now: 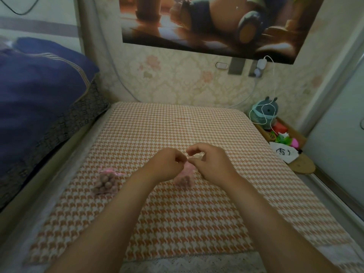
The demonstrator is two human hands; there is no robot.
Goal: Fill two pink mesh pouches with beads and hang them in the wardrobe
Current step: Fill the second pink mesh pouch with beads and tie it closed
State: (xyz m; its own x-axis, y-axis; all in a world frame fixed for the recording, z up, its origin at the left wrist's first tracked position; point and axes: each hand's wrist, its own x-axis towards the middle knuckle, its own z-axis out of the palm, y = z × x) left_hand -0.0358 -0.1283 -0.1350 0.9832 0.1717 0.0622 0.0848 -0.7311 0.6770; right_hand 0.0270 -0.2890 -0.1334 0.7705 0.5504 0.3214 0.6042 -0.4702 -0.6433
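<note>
An orange houndstooth cloth covers the surface [177, 213], set against floral wallpaper [177, 85]. Left hand [165, 166] and right hand [212, 162] pinch one pink mesh pouch [184, 177]; another bead-filled pouch [107, 181] lies left.

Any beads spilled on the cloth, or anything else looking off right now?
Nothing stands out. No loose beads show on the checked cloth. One filled pouch lies closed to the left; both hands, left hand and right hand, pinch the top of the second pouch.
</note>
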